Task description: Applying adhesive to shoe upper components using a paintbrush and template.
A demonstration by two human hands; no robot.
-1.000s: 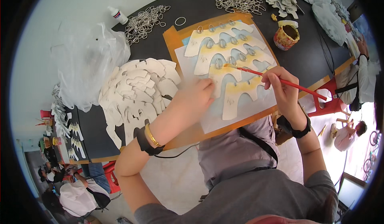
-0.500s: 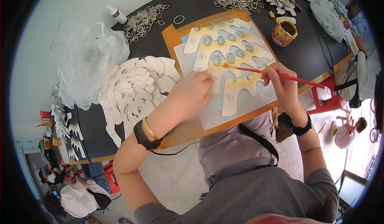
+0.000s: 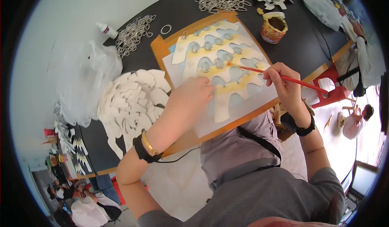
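Note:
My right hand is closed around the red handle of a thin paintbrush. Its bristles touch a yellow-smeared, cream arched cut-out piece, close to one of the metal rings along it. Several such pieces overlap in rows on white paper over an orange-edged board. At the left edge of the lower pieces is my left hand, smeared by motion, its fingers bent near their ends. Whether it grips a piece is hidden.
Left of the board lies a heap of plain cut-outs, with a plastic bag behind it. Ring piles, a white bottle and an open jar of brownish stuff stand farther back. Other people sit at both sides.
The brush tip has moved right along the same arched piece, from the second ring to below the third. My left hand has blurred with motion. The whole view has shifted slightly.

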